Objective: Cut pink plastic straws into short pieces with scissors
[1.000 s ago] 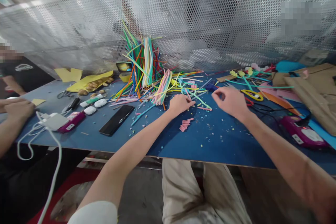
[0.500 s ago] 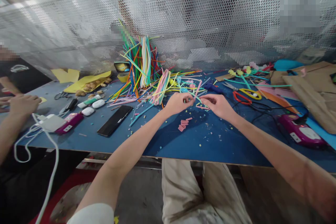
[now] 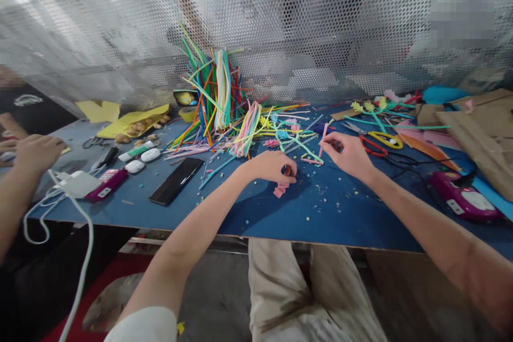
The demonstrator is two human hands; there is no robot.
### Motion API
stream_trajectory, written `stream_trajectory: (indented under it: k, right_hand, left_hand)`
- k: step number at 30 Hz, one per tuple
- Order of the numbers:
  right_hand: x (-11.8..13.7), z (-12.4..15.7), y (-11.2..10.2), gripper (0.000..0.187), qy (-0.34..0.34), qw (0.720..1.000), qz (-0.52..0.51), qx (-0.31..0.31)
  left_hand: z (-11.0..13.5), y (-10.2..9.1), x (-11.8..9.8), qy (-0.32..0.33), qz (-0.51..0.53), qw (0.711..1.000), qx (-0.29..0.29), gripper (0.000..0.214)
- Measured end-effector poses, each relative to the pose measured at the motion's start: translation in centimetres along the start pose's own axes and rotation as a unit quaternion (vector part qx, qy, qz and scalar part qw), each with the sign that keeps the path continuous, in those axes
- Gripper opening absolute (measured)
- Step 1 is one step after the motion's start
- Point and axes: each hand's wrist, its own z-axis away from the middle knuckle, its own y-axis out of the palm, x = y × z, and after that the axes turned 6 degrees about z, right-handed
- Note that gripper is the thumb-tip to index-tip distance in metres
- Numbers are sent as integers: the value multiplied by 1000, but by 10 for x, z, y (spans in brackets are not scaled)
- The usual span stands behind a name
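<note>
My left hand (image 3: pixel 271 166) rests curled on the blue table (image 3: pixel 320 214), right above a small heap of pink pipe-cleaner pieces (image 3: pixel 280 190); its fingers are closed, and what they hold I cannot make out. My right hand (image 3: pixel 348 153) is lifted a little to the right, pinching a pink pipe cleaner (image 3: pixel 323 141) that stands nearly upright between thumb and fingers. A big tangle of coloured pipe cleaners (image 3: pixel 224 112) lies just beyond both hands.
A black phone (image 3: pixel 177 180), white earbud cases and a magenta glue gun (image 3: pixel 105 184) lie left. Another person's hand (image 3: pixel 34 152) is at the far left. Red and yellow scissors (image 3: pixel 379 142), a second glue gun (image 3: pixel 460 197) and cardboard sit right. Perforated metal screen behind.
The hands met over the pipe cleaners, then parted. The left hand drew back to the pink pieces. The right hand rose to the right with a pink pipe cleaner.
</note>
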Motion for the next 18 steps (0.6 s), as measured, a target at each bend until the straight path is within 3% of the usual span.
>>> stream_trajectory:
  k: [8,11,15,18]
  right_hand:
    - [-4,0,4,23,4,1000,0,3]
    - [-5,0,4,22,5,1000,-1,-1]
    - [-7,-1,3,21,4,1000,-2,0]
    - [-7,-1,3,20,8,1000,-12,-4]
  left_hand:
    - [-2,-5,9,13,146,986,85,16]
    - [-1,-10,14,7,148,985,89,17]
    - [0,-12,18,7,147,987,66,18]
    - [-5,-6,18,0,168,986,-19,20]
